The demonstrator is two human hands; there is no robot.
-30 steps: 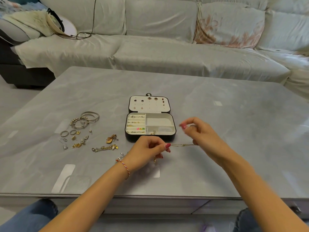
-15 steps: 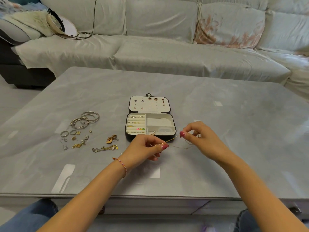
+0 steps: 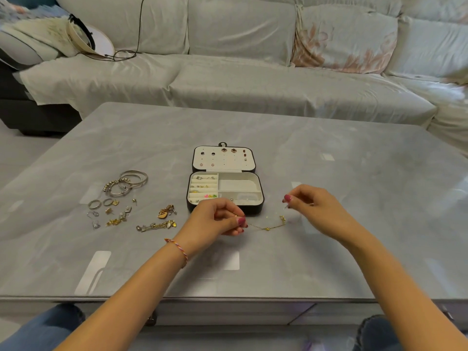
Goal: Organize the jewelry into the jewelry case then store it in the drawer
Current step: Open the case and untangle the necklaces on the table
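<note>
Both hands pinch a thin gold chain that sags between them just in front of the open jewelry case on the grey table. The left hand nips one end between curled thumb and forefinger. The right hand pinches the other end, its remaining fingers curled in.
</note>
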